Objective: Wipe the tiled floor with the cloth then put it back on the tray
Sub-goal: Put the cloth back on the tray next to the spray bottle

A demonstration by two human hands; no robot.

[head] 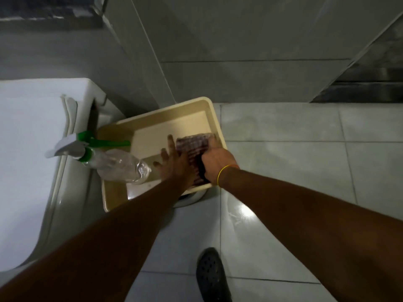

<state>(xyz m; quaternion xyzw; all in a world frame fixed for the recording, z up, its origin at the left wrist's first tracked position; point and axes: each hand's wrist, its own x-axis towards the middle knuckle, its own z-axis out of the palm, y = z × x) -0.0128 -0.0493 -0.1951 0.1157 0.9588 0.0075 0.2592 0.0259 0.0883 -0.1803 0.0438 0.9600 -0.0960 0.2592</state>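
Pale tiled floor point(283, 171) around beige tray point(216, 114); checked cloth point(192, 147) inside, right hand point(218, 162) fingers curled gripping it, left hand point(174, 164) fingers spread flat alongside.

Right of the white toilet point(32, 149), pale glossy floor tiles point(283, 171) meet grey wall tiles point(239, 51) under dim light.
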